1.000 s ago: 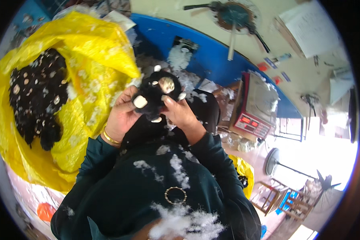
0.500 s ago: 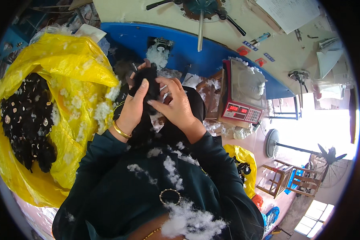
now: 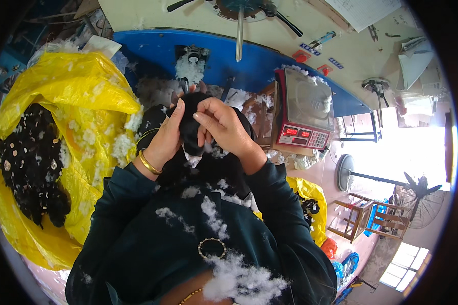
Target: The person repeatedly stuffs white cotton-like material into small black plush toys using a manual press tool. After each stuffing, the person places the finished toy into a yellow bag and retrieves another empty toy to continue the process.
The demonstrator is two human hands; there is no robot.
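Observation:
Both my hands hold a black plush toy (image 3: 192, 127) up in front of my chest. My left hand (image 3: 166, 138), with a gold bangle on the wrist, grips its left side. My right hand (image 3: 223, 128) pinches its top and right side with the fingers curled over it. White stuffing fibre (image 3: 215, 217) clings to my dark green sleeves and chest. The toy's face is turned away and hidden by my fingers.
A big yellow plastic bag (image 3: 71, 96) at my left holds several black plush toys (image 3: 30, 168). Ahead is a blue stuffing machine (image 3: 249, 61) with white fibre at its opening. A red digital scale (image 3: 303, 114) stands to the right. A second yellow bag (image 3: 308, 193) lies lower right, near a fan and wooden chairs.
The toy's face with pale eyes showed a second ago; it has since been turned and folded into my hands, which have closed over it nearer the machine.

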